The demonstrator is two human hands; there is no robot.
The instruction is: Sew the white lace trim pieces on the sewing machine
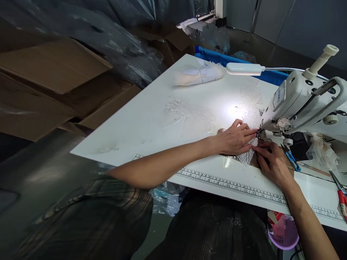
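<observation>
White lace (pixel 246 157) lies under the needle area of a white sewing machine (pixel 295 97). My left hand (pixel 236 138) rests palm down on the lace, fingers stretched toward the presser foot (pixel 260 133). Just right of it, my right hand (pixel 271 160) touches the lace edge with thumb and fingertips close together near the needle. Whether the fingertips pinch the fabric is too small to tell. More sheer lace (pixel 251 95) spreads behind the hands, and another pale lace piece (pixel 189 115) lies flat on the white table (pixel 151 122).
Blue thread snips (pixel 292 159) and red-handled scissors (pixel 342 204) lie right of my right hand. A tied fabric bundle (pixel 200 75) sits at the back. A lamp (pixel 244 68) hangs over the table. Lace scraps (pixel 322 151) are at the right; a purple basket (pixel 284 236) stands below.
</observation>
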